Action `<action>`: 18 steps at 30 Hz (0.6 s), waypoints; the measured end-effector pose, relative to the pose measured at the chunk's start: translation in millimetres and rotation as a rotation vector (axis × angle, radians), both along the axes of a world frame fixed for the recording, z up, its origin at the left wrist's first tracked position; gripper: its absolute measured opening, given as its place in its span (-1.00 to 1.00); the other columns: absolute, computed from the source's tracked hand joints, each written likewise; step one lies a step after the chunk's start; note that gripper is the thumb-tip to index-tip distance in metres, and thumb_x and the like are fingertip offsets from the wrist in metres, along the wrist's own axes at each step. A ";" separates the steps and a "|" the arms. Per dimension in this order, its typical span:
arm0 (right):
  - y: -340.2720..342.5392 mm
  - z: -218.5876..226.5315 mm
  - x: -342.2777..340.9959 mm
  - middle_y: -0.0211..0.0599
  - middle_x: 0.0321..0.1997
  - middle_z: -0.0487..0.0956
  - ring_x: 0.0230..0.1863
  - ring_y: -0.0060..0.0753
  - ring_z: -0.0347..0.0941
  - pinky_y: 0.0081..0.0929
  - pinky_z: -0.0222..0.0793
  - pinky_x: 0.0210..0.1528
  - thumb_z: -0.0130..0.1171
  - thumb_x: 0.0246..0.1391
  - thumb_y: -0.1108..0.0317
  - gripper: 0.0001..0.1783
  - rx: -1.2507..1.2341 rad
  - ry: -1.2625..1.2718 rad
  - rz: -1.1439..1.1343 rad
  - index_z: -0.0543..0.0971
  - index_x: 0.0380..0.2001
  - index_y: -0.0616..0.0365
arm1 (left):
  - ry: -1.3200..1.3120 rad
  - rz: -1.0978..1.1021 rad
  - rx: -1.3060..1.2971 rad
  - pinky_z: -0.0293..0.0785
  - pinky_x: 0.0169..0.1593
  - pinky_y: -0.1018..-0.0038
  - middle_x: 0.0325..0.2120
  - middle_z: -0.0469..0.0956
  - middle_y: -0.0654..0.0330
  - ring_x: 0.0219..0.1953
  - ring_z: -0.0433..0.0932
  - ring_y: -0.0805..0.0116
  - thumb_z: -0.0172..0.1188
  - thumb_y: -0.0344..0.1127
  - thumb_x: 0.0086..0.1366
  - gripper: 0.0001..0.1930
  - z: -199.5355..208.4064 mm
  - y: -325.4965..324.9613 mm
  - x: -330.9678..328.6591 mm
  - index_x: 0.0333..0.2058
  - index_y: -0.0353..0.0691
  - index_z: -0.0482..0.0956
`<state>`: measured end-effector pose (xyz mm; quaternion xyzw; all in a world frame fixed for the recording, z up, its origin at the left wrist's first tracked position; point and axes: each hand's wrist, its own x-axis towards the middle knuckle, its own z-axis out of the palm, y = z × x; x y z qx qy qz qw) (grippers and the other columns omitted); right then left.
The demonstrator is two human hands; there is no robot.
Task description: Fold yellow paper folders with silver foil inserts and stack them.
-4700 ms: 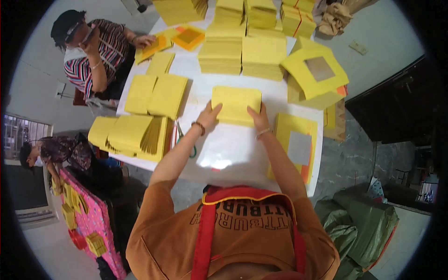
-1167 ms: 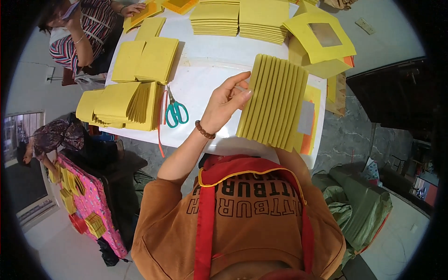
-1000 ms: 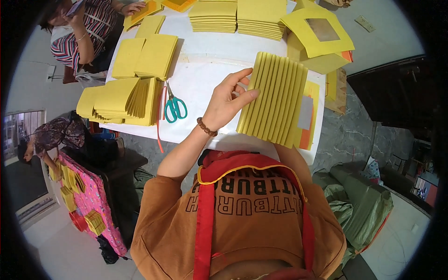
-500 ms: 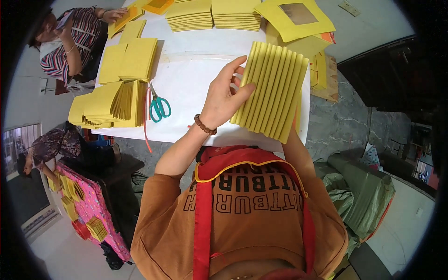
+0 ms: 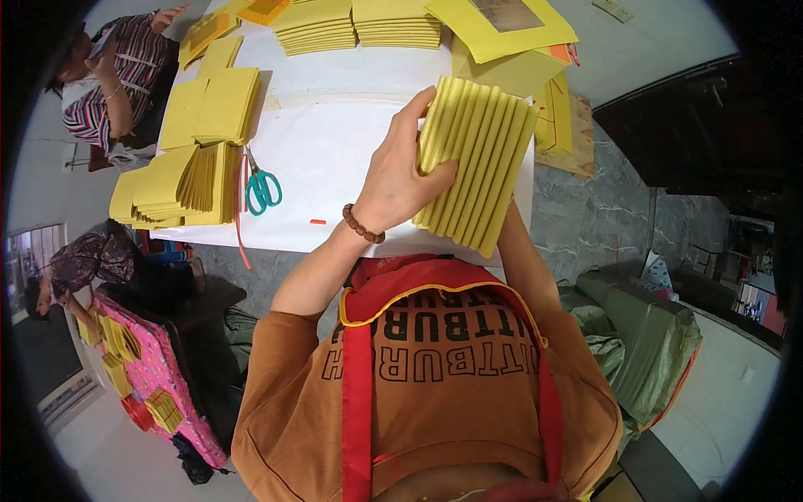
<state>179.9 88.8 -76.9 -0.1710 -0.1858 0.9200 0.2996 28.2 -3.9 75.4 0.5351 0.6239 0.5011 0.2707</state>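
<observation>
A thick stack of folded yellow paper [image 5: 477, 167] is held up tilted over the near right edge of the white table, its rounded folds facing me in a row. My left hand [image 5: 404, 171], with a brown bead bracelet at the wrist, grips the stack's left side. Its thumb lies across the folds and the fingers wrap the far left edge. My right forearm [image 5: 523, 259] runs up behind the stack's lower right side, and the stack hides that hand. Left of my left hand, teal-handled scissors [image 5: 263, 191] and a small red strip [image 5: 318, 222] lie on the table.
Yellow paper stacks stand at the left [image 5: 176, 188] and far side [image 5: 314, 25] of the white table [image 5: 335, 134]. Another person in stripes [image 5: 125, 92] sits at the far left. A second person [image 5: 100, 255] works at a pink-covered table [image 5: 163, 356]. Green wrapped bales [image 5: 644, 343] stand right.
My left hand has slid its grip further round the stack's left edge, fingers now behind it. The stack has tilted a little. The striped person's hand has lifted off the paper.
</observation>
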 end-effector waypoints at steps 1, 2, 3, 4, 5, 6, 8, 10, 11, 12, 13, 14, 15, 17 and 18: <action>-1.0 -2.1 -0.2 -0.13 0.12 0.35 0.07 -0.18 0.36 -0.22 0.33 0.07 -0.05 0.02 -0.08 -0.28 0.006 0.021 0.002 0.22 0.14 0.18 | -0.001 0.001 0.003 0.39 -0.14 0.31 -0.02 0.28 -0.09 -0.23 0.45 0.11 0.15 -0.36 -0.02 -0.32 0.2 0.1 1.5 0.11 -0.21 0.11; -0.9 -4.1 -1.1 -0.13 0.12 0.35 0.07 -0.19 0.35 -0.21 0.33 0.07 -0.05 0.02 -0.08 -0.28 0.012 0.041 0.004 0.21 0.15 0.17 | 0.084 0.022 0.037 0.41 -0.16 0.29 0.04 0.19 -0.12 -0.25 0.46 0.06 0.11 -0.39 -0.01 -0.37 0.5 -0.4 3.0 0.08 -0.21 0.12; -0.9 -5.3 -1.1 -0.13 0.12 0.35 0.07 -0.19 0.35 -0.21 0.33 0.07 -0.05 0.02 -0.08 -0.28 0.015 0.061 0.002 0.21 0.15 0.17 | 0.167 0.039 0.070 0.42 -0.19 0.28 0.10 0.11 -0.15 -0.28 0.46 0.01 0.08 -0.42 -0.01 -0.41 0.2 -0.4 5.9 0.05 -0.21 0.13; -3.7 -6.4 0.3 -0.13 0.12 0.35 0.08 -0.19 0.35 -0.20 0.32 0.08 -0.05 0.02 -0.09 -0.27 0.018 0.082 -0.001 0.21 0.15 0.17 | 0.166 0.035 0.069 0.42 -0.19 0.28 0.10 0.11 -0.15 -0.28 0.46 0.01 0.08 -0.42 -0.01 -0.41 1.5 -0.4 7.9 0.05 -0.21 0.13; -1.6 -7.6 -0.9 -0.13 0.13 0.34 0.08 -0.19 0.35 -0.20 0.32 0.08 -0.05 0.02 -0.09 -0.27 0.020 0.102 -0.005 0.20 0.16 0.16 | 0.199 0.034 0.077 0.44 -0.26 0.29 0.10 0.10 -0.15 -0.36 0.47 0.03 0.05 -0.44 0.01 -0.48 4.3 -0.5 9.0 0.00 -0.21 0.17; -1.8 -4.5 -3.8 -0.13 0.13 0.34 0.08 -0.20 0.35 -0.19 0.32 0.08 -0.06 0.02 -0.09 -0.27 0.024 0.124 -0.005 0.20 0.16 0.16 | 0.234 0.036 0.085 0.45 -0.33 0.31 0.11 0.08 -0.15 -0.43 0.48 0.05 0.03 -0.46 0.02 -0.56 6.5 -1.8 9.4 -0.06 -0.21 0.22; -8.9 3.0 -1.4 -0.15 0.12 0.35 0.07 -0.18 0.35 -0.19 0.31 0.10 0.00 -0.01 -0.12 -0.24 -0.048 0.202 0.041 0.20 0.17 0.12 | 0.217 0.019 0.013 0.43 -0.33 0.37 0.12 0.10 -0.12 -0.37 0.48 0.14 0.03 -0.49 0.03 -0.61 8.2 -6.2 9.9 -0.10 -0.20 0.28; -0.3 -15.5 -2.8 -0.16 0.12 0.36 0.07 -0.18 0.36 -0.18 0.30 0.10 0.03 -0.02 -0.13 -0.23 -0.012 0.228 0.077 0.20 0.16 0.11 | 0.211 -0.018 -0.057 0.41 -0.32 0.43 0.13 0.12 -0.10 -0.31 0.48 0.24 0.03 -0.51 0.03 -0.66 10.5 -5.8 10.9 -0.15 -0.20 0.34; -0.5 -17.9 -0.6 -0.16 0.12 0.36 0.07 -0.18 0.36 -0.18 0.30 0.10 0.03 -0.02 -0.13 -0.23 -0.013 0.237 0.066 0.20 0.16 0.11 | 0.197 0.002 -0.050 0.39 -0.34 0.45 0.13 0.13 -0.08 -0.34 0.47 0.26 0.02 -0.50 0.04 -0.71 8.7 -6.0 11.1 -0.19 -0.20 0.38; -3.6 1.5 -3.9 -0.16 0.12 0.36 0.06 -0.18 0.36 -0.18 0.31 0.09 0.02 -0.02 -0.12 -0.24 -0.014 0.387 0.119 0.20 0.16 0.11 | 0.178 0.032 -0.045 0.37 -0.35 0.46 0.13 0.14 -0.06 -0.36 0.47 0.28 0.02 -0.48 0.04 -0.75 5.4 -8.1 8.6 -0.23 -0.21 0.41; -4.6 12.8 -3.7 -0.17 0.11 0.36 0.06 -0.18 0.37 -0.18 0.31 0.09 0.02 -0.02 -0.12 -0.24 -0.009 0.535 0.165 0.21 0.16 0.10 | 0.182 0.024 -0.047 0.37 -0.35 0.46 0.13 0.14 -0.06 -0.36 0.47 0.28 0.02 -0.48 0.04 -0.75 4.2 -7.6 8.6 -0.23 -0.21 0.41; -5.6 11.2 -4.1 -0.17 0.11 0.36 0.06 -0.18 0.37 -0.18 0.31 0.09 0.02 -0.02 -0.12 -0.24 -0.009 0.538 0.157 0.21 0.16 0.10 | 0.172 0.032 -0.036 0.37 -0.34 0.46 0.12 0.15 -0.06 -0.36 0.47 0.28 0.02 -0.48 0.04 -0.75 3.0 -7.1 8.1 -0.23 -0.21 0.42; -6.2 9.8 -2.9 -0.16 0.11 0.37 0.05 -0.19 0.37 -0.19 0.32 0.08 0.02 -0.01 -0.12 -0.24 0.065 0.325 0.090 0.20 0.16 0.10 | 0.158 0.043 -0.026 0.38 -0.33 0.46 0.12 0.16 -0.05 -0.35 0.47 0.27 0.02 -0.47 0.04 -0.75 2.3 -6.5 9.5 -0.24 -0.20 0.43; -4.5 7.0 -3.2 -0.17 0.09 0.38 0.04 -0.20 0.37 -0.20 0.32 0.07 0.02 -0.01 -0.11 -0.25 0.226 0.108 0.007 0.20 0.16 0.11 | 0.201 0.042 -0.002 0.38 -0.32 0.46 0.12 0.16 -0.06 -0.34 0.47 0.27 0.02 -0.46 0.04 -0.74 1.4 -3.6 9.9 -0.22 -0.20 0.43; -5.4 7.8 -3.6 -0.17 0.09 0.38 0.04 -0.20 0.37 -0.20 0.32 0.07 0.02 -0.01 -0.11 -0.25 0.218 0.104 0.003 0.20 0.16 0.11 | 0.242 0.044 0.022 0.38 -0.31 0.46 0.12 0.17 -0.07 -0.32 0.47 0.27 0.02 -0.45 0.04 -0.73 0.4 -3.7 9.7 -0.21 -0.19 0.43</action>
